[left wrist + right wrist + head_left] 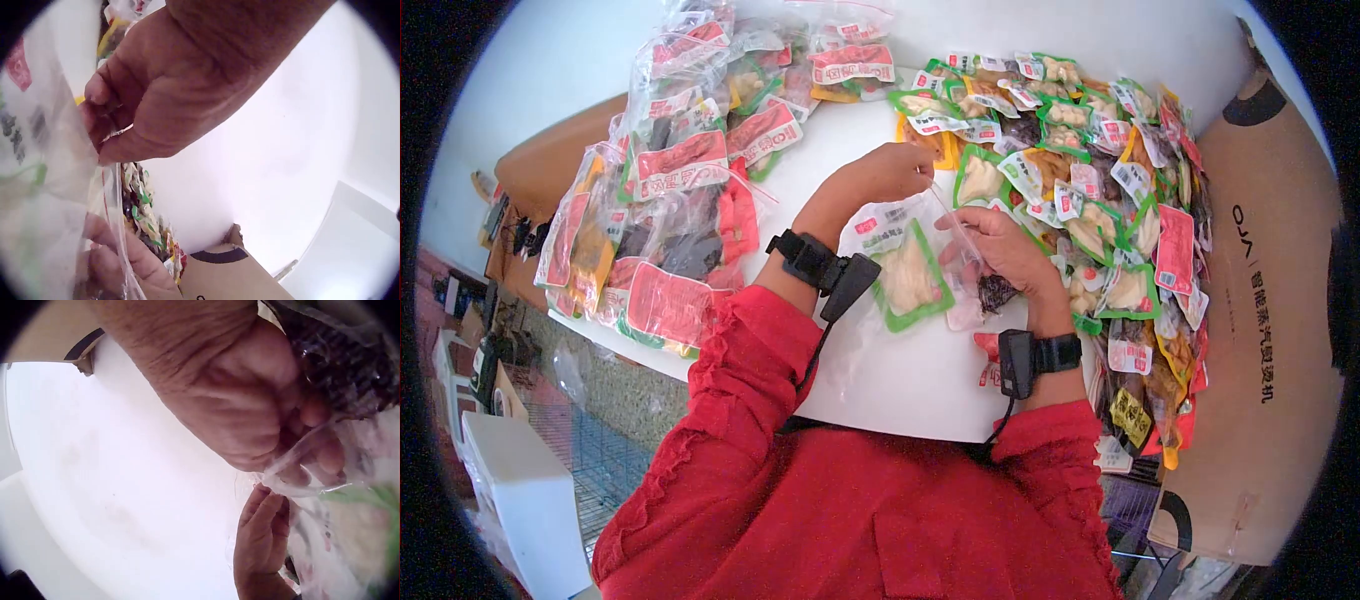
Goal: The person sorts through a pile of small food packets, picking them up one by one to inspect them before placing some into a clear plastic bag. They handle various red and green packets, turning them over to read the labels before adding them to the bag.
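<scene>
A clear zip bag (847,350) lies over the white table with its mouth toward the right. Inside it shows a green-edged packet (908,280) of pale food. My left hand (882,182) pinches the far end of the bag's mouth between thumb and fingers. At the near part of that mouth, my right hand (1003,245) holds the clear film, fingertips seen through the plastic in the right wrist view. A dark food packet (350,365) sits close beside the right fingers; I cannot tell whether they hold it.
Filled clear bags with red labels (675,165) are stacked at the left of the white table (830,125). Many loose food packets (1090,225) heap along the right side. Beyond them stands a large cardboard box (1250,330). A white box (525,505) is at lower left.
</scene>
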`<state>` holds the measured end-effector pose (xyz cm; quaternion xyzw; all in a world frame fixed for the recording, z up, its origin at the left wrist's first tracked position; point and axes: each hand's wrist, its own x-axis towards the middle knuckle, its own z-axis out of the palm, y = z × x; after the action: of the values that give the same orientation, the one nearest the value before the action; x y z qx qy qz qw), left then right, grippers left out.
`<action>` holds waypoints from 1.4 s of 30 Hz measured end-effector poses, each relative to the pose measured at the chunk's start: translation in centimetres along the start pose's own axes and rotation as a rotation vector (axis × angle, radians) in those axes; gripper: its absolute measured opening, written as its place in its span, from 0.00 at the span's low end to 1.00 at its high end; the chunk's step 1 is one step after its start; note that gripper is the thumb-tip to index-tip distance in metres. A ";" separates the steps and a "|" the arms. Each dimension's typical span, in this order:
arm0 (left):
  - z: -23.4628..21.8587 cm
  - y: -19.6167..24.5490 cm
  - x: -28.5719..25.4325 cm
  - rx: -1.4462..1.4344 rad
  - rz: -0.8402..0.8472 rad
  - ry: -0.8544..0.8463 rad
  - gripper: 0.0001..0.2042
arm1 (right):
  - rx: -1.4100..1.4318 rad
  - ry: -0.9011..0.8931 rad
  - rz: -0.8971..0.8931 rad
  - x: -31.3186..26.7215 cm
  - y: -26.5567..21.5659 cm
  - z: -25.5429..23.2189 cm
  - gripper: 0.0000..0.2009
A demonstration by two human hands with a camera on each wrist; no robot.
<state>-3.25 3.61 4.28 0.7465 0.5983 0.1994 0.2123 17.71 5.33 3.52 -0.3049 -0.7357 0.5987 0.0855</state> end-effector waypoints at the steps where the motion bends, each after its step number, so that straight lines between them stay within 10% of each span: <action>1: 0.2 -0.6 0.0 -0.140 -0.036 -0.002 0.10 | 0.018 0.009 0.017 0.0 0.0 0.0 0.12; 6: 0.6 -1.2 0.3 -0.536 -0.213 0.053 0.16 | 0.031 0.040 0.008 0.5 0.9 0.1 0.11; 8: 2.8 -2.0 0.9 0.296 -0.229 0.329 0.15 | 0.036 0.054 -0.029 0.6 1.3 0.2 0.10; 15: 2.2 1.8 0.5 0.564 -0.401 0.009 0.11 | -0.015 0.073 -0.044 0.5 1.1 0.2 0.10; 23: 1.7 1.2 0.3 0.381 -0.317 0.060 0.14 | -0.028 0.116 -0.048 0.4 1.2 0.0 0.11; 25: 1.4 0.1 0.1 0.365 -0.424 0.335 0.21 | -0.030 0.124 -0.071 0.3 1.0 0.2 0.11; 42: 1.7 -3.0 -0.2 0.006 -0.321 0.227 0.15 | 0.096 0.184 -0.045 0.9 2.0 0.1 0.27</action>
<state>-4.77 3.88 1.25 0.6150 0.7303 0.2439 0.1703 17.59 5.93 1.44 -0.3374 -0.7018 0.6008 0.1809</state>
